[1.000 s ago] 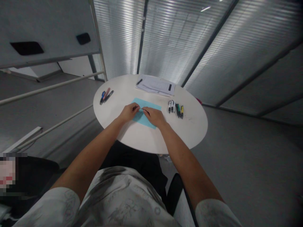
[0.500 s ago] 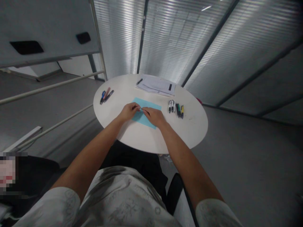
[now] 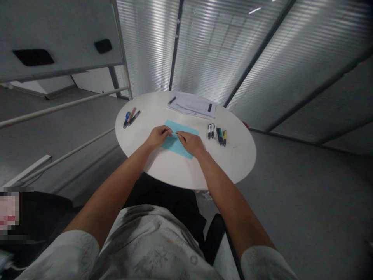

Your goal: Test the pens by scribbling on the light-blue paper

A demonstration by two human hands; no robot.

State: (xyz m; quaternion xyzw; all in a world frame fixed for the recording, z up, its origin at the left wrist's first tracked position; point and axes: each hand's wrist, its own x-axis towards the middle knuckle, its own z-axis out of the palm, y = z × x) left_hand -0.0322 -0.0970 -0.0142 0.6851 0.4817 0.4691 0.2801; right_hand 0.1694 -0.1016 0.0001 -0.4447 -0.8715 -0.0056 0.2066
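A light blue sheet [image 3: 182,150] lies on the round white table [image 3: 171,174], partly covered by my hands. Over its left part, my left hand [image 3: 159,136] is closed, thumb and fingers pinched together. My right hand [image 3: 190,143] faces it from the other side, also closed in a pinch. The fingertips of both hands almost meet above the sheet. Something small and thin seems to show between them, too small to name.
Several pens [image 3: 131,118] lie at the table's left. White markers [image 3: 211,131], a green marker [image 3: 219,136] and a yellow marker [image 3: 224,138] lie right of the sheet. Stacked papers [image 3: 192,105] rest at the back. A metal frame [image 3: 72,102] stands left; a blinds-covered glass wall [image 3: 210,50] rises behind.
The fingertips of my two hands have drawn slightly apart, with a small gap now showing between them. The sheet, pens and papers stay where they were.
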